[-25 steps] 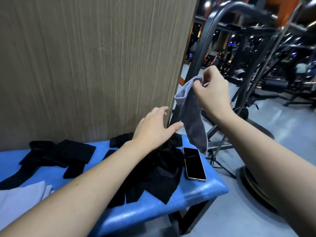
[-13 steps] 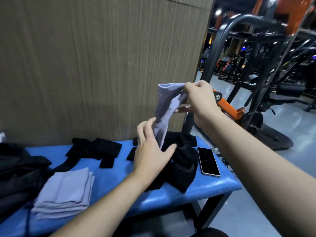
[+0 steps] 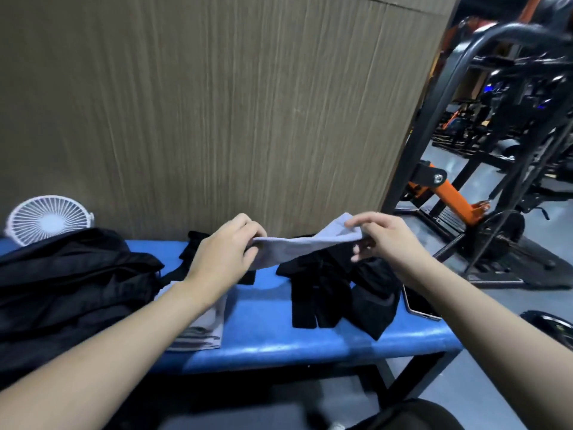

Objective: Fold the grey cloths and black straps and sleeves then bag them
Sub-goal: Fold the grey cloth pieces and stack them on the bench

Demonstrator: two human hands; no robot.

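Note:
A grey cloth point(image 3: 305, 247) hangs stretched level between my hands above the blue bench point(image 3: 266, 330). My left hand point(image 3: 224, 249) pinches its left end and my right hand point(image 3: 386, 240) pinches its right end. Under the cloth lies a heap of black straps and sleeves point(image 3: 338, 293). More black pieces point(image 3: 193, 243) lie behind my left hand. A stack of folded grey cloths point(image 3: 207, 327) sits on the bench, partly hidden by my left forearm. A black bag point(image 3: 68, 293) lies at the bench's left end.
A phone point(image 3: 418, 304) lies at the bench's right end under my right forearm. A white fan point(image 3: 46, 219) stands behind the bag against the wood-look wall. Black and orange gym machines point(image 3: 459, 193) stand to the right.
My right hand has come down with the cloth, and my left hand has taken hold of its other end. The cloth now lies stretched level instead of hanging. The view has swung left.

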